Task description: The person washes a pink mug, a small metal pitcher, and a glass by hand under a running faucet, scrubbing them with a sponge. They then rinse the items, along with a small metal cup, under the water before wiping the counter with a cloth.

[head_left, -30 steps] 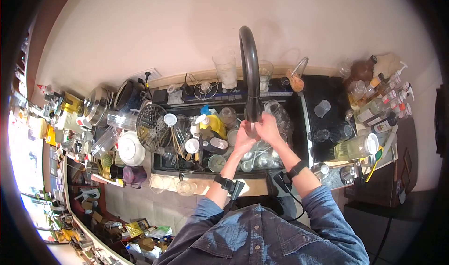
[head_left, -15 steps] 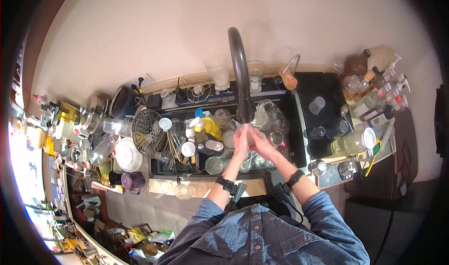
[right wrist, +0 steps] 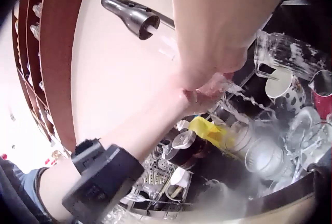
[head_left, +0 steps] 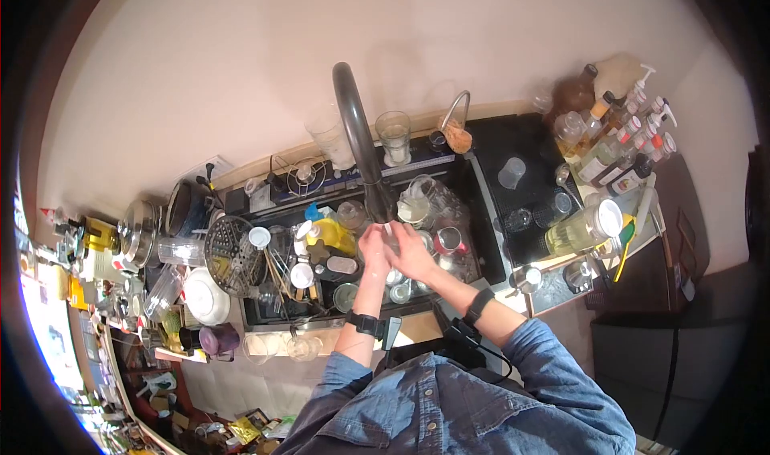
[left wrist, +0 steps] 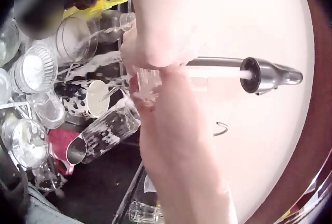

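Sink (head_left: 489,250): brimming with glassware.
Faucet (head_left: 361,146): running water downward.
Left hand (head_left: 374,249): fingers curling round a small glass.
Right hand (head_left: 413,250): rubbing it; grip unclear.
Small glass (left wrist: 148,81): sitting under the stream, probably slippery, fragile; gripping its walls is safest.

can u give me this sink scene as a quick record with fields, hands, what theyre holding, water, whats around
left hand: under the faucet spout, holds a small clear glass together with the other hand
right hand: pressed against the same glass
faucet: dark curved neck, spout just above the hands
water: running, stream hits the glass and splashes
sink: crowded with glassware, cups and jars
yellow bottle: in the sink, on the person's left of the hands
spotted mug: lies on its side in the sink
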{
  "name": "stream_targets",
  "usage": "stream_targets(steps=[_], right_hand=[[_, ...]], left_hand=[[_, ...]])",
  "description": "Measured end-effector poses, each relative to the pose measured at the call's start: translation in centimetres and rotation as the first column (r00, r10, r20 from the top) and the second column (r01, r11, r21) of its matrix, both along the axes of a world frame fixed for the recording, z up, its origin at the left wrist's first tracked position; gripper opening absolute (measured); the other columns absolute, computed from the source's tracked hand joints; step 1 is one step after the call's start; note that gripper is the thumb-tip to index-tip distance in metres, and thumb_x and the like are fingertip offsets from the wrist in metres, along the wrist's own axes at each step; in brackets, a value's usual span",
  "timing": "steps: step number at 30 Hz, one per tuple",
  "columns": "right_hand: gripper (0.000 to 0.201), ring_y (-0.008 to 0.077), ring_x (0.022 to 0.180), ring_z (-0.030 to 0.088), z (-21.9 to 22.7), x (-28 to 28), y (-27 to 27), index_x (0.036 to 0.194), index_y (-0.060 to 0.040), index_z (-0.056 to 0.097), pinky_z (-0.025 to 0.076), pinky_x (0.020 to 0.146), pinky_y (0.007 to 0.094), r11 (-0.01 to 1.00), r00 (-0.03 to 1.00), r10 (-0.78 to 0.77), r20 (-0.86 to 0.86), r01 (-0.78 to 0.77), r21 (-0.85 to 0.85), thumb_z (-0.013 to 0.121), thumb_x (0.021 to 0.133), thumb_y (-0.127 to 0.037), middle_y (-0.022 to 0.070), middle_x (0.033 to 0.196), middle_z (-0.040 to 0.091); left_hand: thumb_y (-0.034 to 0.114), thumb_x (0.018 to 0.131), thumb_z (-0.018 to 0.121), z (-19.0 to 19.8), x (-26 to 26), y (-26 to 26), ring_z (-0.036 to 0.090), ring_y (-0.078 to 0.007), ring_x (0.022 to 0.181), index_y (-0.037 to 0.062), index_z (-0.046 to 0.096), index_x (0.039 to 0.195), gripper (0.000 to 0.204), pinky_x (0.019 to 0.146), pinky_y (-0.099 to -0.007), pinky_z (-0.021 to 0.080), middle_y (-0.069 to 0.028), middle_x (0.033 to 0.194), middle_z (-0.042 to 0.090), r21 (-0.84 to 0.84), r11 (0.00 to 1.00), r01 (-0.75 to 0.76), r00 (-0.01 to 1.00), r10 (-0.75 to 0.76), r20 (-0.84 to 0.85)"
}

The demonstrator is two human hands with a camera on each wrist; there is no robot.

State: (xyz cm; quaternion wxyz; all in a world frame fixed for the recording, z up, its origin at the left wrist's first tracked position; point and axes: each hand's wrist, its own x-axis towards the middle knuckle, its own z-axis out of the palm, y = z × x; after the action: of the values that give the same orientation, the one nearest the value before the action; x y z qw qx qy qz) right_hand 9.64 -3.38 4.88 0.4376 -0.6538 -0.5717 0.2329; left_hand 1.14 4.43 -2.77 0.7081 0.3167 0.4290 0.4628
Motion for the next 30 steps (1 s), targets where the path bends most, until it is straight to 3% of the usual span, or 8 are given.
stream_targets(steps=[2,9,12,16,18,20,24,30], right_hand=[[0.053,0.0395,0.094,0.050,-0.7,-1.0,0.8,0.116,0.0014,0.045,0.044,0.080,0.0435,0.995,0.999,-0.043,-0.006,0.043,0.087,0.065,0.072,-0.019,0.0210,0.099,0.050],[0.036,0.0380,0.094,0.052,0.0,-2.0,3.2,0.101,-0.0039,0.057,0.043,0.080,0.0432,0.962,0.992,-0.111,0.060,0.092,0.258,0.066,0.071,-0.023,0.0204,0.100,0.055],[0.027,0.0392,0.081,0.054,-1.7,-1.8,5.3,0.091,-0.0027,0.059,0.044,0.071,0.0447,0.940,0.969,-0.247,-0.032,0.247,0.234,0.062,0.070,-0.019,0.0195,0.085,0.058],[0.030,0.0419,0.078,0.058,0.3,-0.2,5.9,0.087,-0.0014,0.060,0.047,0.069,0.0461,0.895,0.899,-0.348,-0.265,0.234,-0.381,0.055,0.076,-0.029,0.0232,0.081,0.060],[0.034,0.0321,0.075,0.062,-3.7,1.3,6.2,0.091,-0.0063,0.059,0.049,0.069,0.0425,0.855,0.813,-0.360,-0.457,0.091,-0.511,0.051,0.081,-0.038,0.0152,0.083,0.063],[0.032,0.0259,0.075,0.062,-4.3,2.6,5.7,0.093,-0.0095,0.058,0.049,0.069,0.0412,0.798,0.412,-0.418,-0.810,-0.260,-0.544,0.049,0.083,-0.039,0.0097,0.085,0.063],[0.026,0.0155,0.076,0.058,-2.7,3.4,3.6,0.102,-0.0143,0.053,0.049,0.062,0.0306,0.842,0.275,-0.278,-0.920,-0.392,-0.371,0.048,0.090,-0.037,0.0046,0.087,0.059],[0.022,0.0128,0.082,0.056,-2.4,1.4,1.4,0.100,-0.0071,0.049,0.050,0.065,0.0291,0.932,0.523,-0.261,-0.811,-0.081,-0.352,0.051,0.091,-0.028,0.0048,0.097,0.056]], left_hand=[[0.013,0.085,0.047,1.2,-0.5,0.3,0.057,-0.0146,0.072,0.0050,0.062,0.085,0.017,0.065,-0.0283,0.046,-0.0028,0.076,0.061,-0.249,0.960,-0.125,0.979,0.159,0.125],[0.029,0.091,0.044,2.5,-2.9,2.1,0.058,-0.0182,0.085,0.0107,0.058,0.094,0.024,0.078,-0.0348,0.046,-0.0022,0.084,0.062,-0.273,0.932,0.239,0.887,-0.095,0.453],[0.031,0.092,0.042,4.4,-0.8,0.3,0.057,-0.0185,0.092,0.0107,0.056,0.100,0.026,0.083,-0.0365,0.046,-0.0021,0.095,0.061,-0.497,0.856,0.141,0.941,0.040,0.336],[0.035,0.091,0.048,3.7,0.2,-1.4,0.054,-0.0154,0.097,0.0120,0.050,0.109,0.029,0.086,-0.0371,0.045,-0.0024,0.099,0.057,-0.335,0.942,0.019,0.998,0.003,0.065],[0.026,0.089,0.053,1.9,1.0,-1.7,0.056,-0.0138,0.090,0.0110,0.050,0.108,0.025,0.074,-0.0374,0.050,-0.0035,0.095,0.057,0.101,0.995,-0.004,0.983,0.022,-0.181],[0.022,0.087,0.057,2.6,1.1,-1.9,0.057,-0.0124,0.085,0.0076,0.049,0.104,0.024,0.065,-0.0350,0.051,-0.0050,0.092,0.057,0.257,0.964,0.070,0.946,0.018,-0.325],[0.023,0.086,0.059,7.6,1.3,-2.6,0.058,-0.0126,0.075,-0.0017,0.052,0.096,0.027,0.056,-0.0265,0.048,-0.0080,0.084,0.059,0.180,0.969,0.170,0.923,-0.093,-0.372],[0.021,0.086,0.055,1.8,1.0,-1.2,0.058,-0.0147,0.068,0.0004,0.054,0.094,0.022,0.058,-0.0290,0.045,-0.0076,0.078,0.060,0.414,0.898,0.147,0.896,0.056,-0.441]])
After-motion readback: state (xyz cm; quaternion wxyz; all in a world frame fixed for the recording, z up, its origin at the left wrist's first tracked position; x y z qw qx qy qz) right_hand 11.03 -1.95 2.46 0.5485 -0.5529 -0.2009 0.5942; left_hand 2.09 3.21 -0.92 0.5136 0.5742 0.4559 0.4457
